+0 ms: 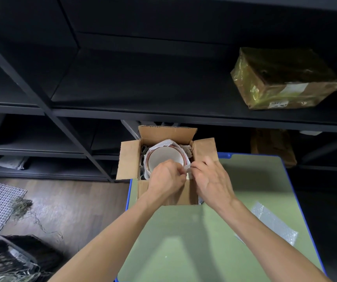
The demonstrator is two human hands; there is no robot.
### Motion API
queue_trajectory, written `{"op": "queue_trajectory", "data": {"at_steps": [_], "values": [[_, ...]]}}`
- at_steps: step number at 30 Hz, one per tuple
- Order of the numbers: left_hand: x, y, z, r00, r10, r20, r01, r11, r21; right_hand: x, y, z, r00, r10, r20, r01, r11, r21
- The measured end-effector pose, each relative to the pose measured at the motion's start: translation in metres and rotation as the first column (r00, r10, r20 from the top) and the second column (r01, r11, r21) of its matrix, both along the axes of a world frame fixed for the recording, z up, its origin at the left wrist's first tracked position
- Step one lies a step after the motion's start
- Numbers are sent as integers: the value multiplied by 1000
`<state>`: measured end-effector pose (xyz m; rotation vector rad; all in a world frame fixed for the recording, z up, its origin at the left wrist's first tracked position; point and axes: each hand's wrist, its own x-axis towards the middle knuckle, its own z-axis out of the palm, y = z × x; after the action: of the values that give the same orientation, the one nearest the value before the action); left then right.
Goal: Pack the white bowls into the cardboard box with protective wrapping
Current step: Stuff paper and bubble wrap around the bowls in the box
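Wrapping stage: left hand point(166, 177) and right hand point(212, 180) grips pinch white paper wrapping point(166, 143); white ceramic bowl point(164, 157) just beyond likely needs covering next.

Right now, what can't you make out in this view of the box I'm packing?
Head view:
Bowl count: only the inside of the top white bowl shows; wrapping and cardboard box walls hide anything beneath.
Bowl's near rim: covered by the left hand and right hand pinching the wrapping.
Label of the taped parcel: too small to read.
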<state>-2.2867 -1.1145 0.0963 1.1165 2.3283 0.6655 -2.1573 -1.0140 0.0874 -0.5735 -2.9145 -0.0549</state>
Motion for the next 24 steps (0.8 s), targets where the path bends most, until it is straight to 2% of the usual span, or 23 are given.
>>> {"op": "queue_trajectory", "data": {"at_steps": [5, 8, 10, 19, 24], "values": [[-5, 1, -2, 996, -56, -67, 56, 998, -2, -8, 3, 3, 993, 29, 111, -29, 1000, 7], [0, -14, -10, 974, -145, -176, 170, 976, 136, -1, 3, 12, 992, 66, 109, -67, 998, 7], [4, -26, -17, 950, -184, -253, 232, 957, 175, 7, 0, 22, 989, 96, 115, -96, 995, -6], [5, -21, -22, 929, -205, -307, 234, 970, 61, 3, -6, 25, 953, 95, 288, -54, 988, -147], [6, -20, -20, 926, -218, -308, 249, 966, 65, 5, -5, 29, 955, 66, 288, -54, 997, -50]]}}
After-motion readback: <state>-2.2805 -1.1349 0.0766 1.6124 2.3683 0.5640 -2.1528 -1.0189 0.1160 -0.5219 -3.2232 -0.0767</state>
